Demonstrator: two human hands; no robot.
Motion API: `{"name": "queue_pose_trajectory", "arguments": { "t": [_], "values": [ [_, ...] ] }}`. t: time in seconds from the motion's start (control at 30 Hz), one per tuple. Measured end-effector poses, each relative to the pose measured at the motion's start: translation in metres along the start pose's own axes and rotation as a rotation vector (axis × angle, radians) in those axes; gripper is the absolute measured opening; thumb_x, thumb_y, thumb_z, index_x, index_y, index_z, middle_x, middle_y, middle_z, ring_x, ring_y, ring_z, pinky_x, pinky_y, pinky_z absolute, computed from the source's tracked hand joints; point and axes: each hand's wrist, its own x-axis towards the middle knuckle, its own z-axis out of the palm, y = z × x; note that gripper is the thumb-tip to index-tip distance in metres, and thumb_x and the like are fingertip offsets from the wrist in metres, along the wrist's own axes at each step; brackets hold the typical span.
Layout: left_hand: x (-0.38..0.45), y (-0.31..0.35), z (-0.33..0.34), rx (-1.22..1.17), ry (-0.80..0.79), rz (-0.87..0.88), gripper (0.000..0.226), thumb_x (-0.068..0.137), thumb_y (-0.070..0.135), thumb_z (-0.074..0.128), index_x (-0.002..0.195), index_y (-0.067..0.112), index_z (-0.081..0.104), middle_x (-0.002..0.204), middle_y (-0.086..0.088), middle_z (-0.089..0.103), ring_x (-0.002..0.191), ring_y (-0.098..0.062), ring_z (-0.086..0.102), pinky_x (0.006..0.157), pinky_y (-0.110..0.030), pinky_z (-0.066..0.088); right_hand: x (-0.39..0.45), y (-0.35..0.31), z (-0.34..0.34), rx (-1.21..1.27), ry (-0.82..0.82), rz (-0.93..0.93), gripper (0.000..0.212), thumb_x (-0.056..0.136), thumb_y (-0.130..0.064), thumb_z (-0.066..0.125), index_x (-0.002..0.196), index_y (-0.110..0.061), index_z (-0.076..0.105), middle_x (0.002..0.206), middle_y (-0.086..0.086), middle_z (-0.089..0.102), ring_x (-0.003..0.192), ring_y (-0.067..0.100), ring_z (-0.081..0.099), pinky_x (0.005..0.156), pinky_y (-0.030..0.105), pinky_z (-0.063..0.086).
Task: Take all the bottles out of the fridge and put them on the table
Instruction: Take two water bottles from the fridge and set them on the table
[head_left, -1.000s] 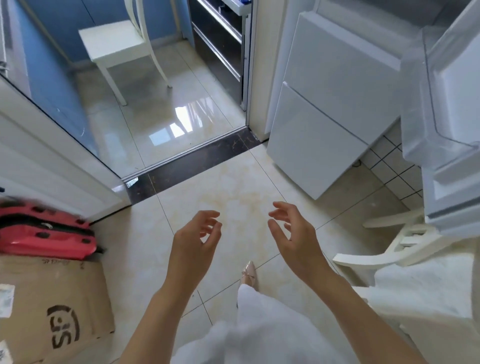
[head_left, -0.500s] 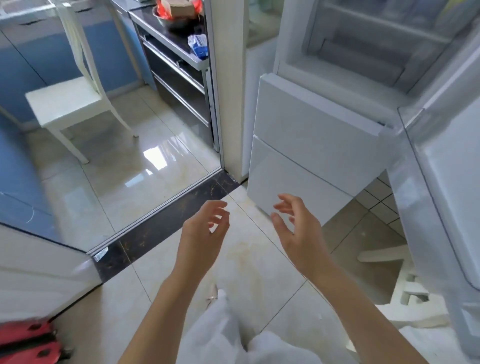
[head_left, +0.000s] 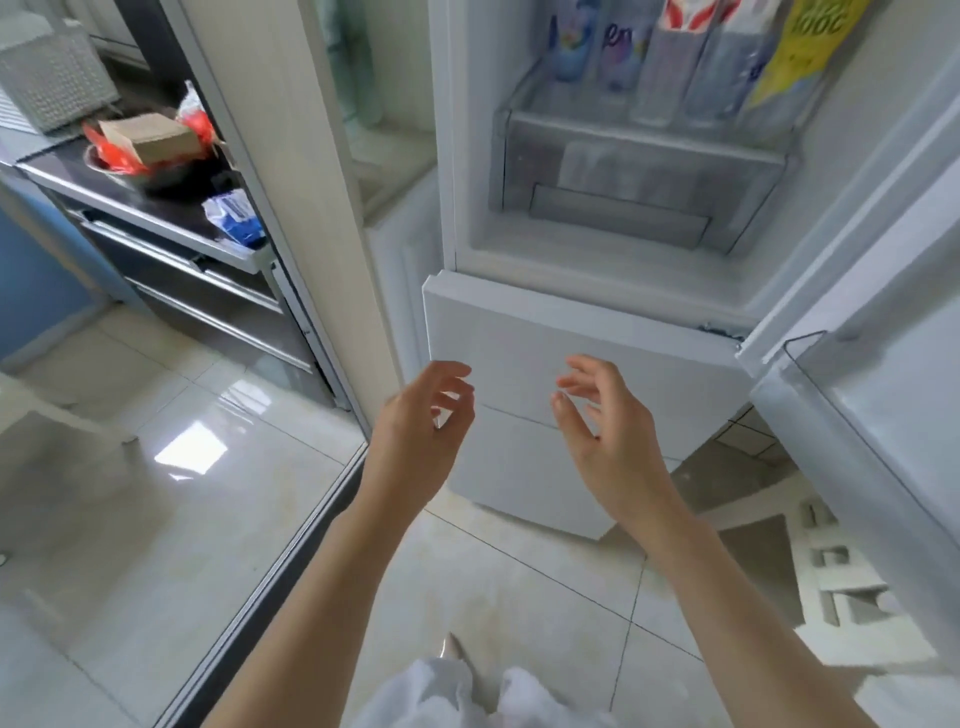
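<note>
Left hand (head_left: 415, 415) hovering before lower drawers, fingers loosely spread, holding nothing. Right hand (head_left: 602, 421) beside it, likewise spread, empty. Bottles (head_left: 670, 57) standing upright in row on fridge (head_left: 582, 332) shelf above crisper, well above hands. Likely plastic, filled, moderately heavy, maybe slick with cold; gripping mid-body seems best. Versus half-second ago: view tilting up, bottles now showing; hands rising toward shelf.

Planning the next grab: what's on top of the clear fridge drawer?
A row of about five bottles stands on the shelf above the clear drawer, one with a yellow label. Their tops are cut off by the frame. The drawer's contents are too hazy to tell.
</note>
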Motion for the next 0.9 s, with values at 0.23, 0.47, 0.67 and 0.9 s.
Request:
{"name": "queue_pose_trajectory", "arguments": {
  "t": [0.23,0.47,0.67,0.9],
  "values": [
    [0.122,0.019,0.011,-0.038,-0.095,0.132,0.023,0.091,0.014,0.059,0.112,0.023,0.061,0.099,0.015,0.067,0.09,-0.006,0.065,0.088,-0.036,0.054,0.087,-0.01,-0.015,-0.035,0.218,0.017,0.037,0.096,-0.032,0.052,0.13,-0.022,0.046,0.117,-0.007,0.06,0.113,0.007,0.054,0.1,0.031,0.045],
    [0.222,0.044,0.043,-0.101,-0.083,0.21,0.022,0.09,0.013,0.059,0.109,0.024,0.061,0.094,0.016,0.066,0.085,-0.005,0.064,0.084,-0.033,0.054,0.18,-0.009,-0.038,-0.042,0.411,-0.024,0.036,0.095,-0.025,0.056,0.128,-0.014,0.049,0.111,-0.004,0.062,0.11,0.012,0.058,0.096,0.042,0.048],
    [0.308,0.075,0.08,-0.168,-0.039,0.291,0.027,0.084,0.007,0.059,0.108,0.018,0.062,0.093,0.009,0.068,0.082,-0.01,0.065,0.077,-0.02,0.052,0.278,0.0,-0.072,-0.112,0.579,-0.057,0.042,0.091,-0.031,0.056,0.127,-0.01,0.05,0.112,0.003,0.063,0.106,0.02,0.061,0.091,0.038,0.049],
    [0.398,0.113,0.138,-0.304,-0.092,0.254,0.036,0.085,0.01,0.064,0.118,0.022,0.056,0.108,0.01,0.062,0.095,-0.012,0.061,0.086,-0.032,0.053,0.369,0.017,-0.128,-0.151,0.74,0.007,0.051,0.093,-0.026,0.058,0.136,-0.007,0.041,0.134,0.011,0.048,0.122,0.022,0.049,0.101,0.035,0.043]
  ]
}}
